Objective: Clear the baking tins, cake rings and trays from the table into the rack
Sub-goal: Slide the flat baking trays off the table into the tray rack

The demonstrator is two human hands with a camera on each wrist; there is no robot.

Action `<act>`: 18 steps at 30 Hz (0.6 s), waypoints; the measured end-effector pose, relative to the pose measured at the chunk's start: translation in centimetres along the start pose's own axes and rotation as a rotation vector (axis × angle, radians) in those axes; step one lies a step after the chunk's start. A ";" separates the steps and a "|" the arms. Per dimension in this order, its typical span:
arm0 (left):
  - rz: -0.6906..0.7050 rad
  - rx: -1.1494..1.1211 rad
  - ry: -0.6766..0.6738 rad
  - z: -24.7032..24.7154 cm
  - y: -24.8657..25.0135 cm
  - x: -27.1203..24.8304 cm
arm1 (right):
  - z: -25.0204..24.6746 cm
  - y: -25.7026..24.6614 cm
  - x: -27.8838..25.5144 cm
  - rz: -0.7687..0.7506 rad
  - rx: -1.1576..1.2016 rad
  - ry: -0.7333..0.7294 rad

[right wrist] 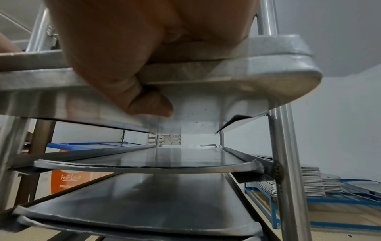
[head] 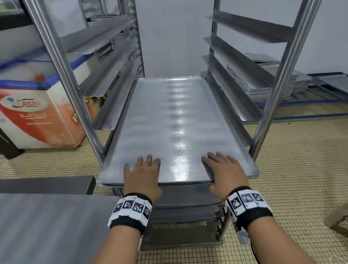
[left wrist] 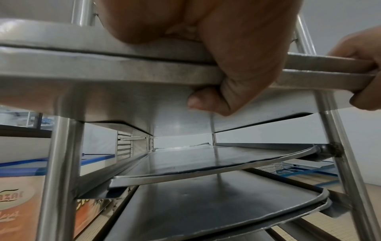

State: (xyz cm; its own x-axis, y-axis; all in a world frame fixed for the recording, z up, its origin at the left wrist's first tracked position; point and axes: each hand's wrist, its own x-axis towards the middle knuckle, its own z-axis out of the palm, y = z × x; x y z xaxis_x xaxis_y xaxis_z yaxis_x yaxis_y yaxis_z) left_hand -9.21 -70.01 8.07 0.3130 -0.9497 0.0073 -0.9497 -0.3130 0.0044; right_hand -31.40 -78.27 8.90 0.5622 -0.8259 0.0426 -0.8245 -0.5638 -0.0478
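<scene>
Both hands grip the near short edge of the top tray (head: 173,118). Left hand (head: 141,176) sits toward the near-left corner, right hand (head: 224,170) toward the near-right corner, well apart. On each, four fingers lie flat on the tray's upper face and the thumb hooks under the rim, so each hand pinches the edge. The left wrist view shows the left thumb (left wrist: 208,101) curled under the rim; the right wrist view shows the right thumb (right wrist: 148,101) likewise.

From below, the wrist views show two stacked rims at that edge, so a second tray (left wrist: 103,70) lies directly under the top one and is held in the same pinch.

The pair sits inside the rack (head: 65,79), long sides over the side runners, far end deep between the uprights, near edge sticking out past the front posts.

Lower runners carry more trays (left wrist: 206,163), dark-faced, the lowest ones doubled up.

Steel table (head: 39,234) at lower left, its corner near the tray's near-left corner. A chest freezer (head: 27,109) stands left of the rack. A stack of flat trays (head: 271,81) rests on a blue frame to the right. Floor is small beige tile.
</scene>
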 end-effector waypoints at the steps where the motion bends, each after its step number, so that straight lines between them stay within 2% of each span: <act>1: -0.002 0.005 -0.005 -0.1 0.0 0.6 | 0.0 0.1 0.6 0.004 0.003 -0.006; 12: -0.019 0.025 -0.046 -0.7 0.4 7.9 | -0.4 2.4 7.6 -0.023 -0.010 -0.002; 18: -0.028 0.033 -0.017 -0.7 0.7 10.9 | 0.0 3.7 10.8 -0.059 -0.045 0.020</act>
State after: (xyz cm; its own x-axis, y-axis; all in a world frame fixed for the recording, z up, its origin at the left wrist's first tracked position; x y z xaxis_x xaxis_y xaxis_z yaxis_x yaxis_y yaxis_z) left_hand -6.45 -80.58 8.84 0.3400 -0.9404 -0.0093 -0.9401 -0.3397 -0.0282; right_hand -28.42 -89.25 9.21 0.6090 -0.7906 0.0641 -0.7922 -0.6103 0.0003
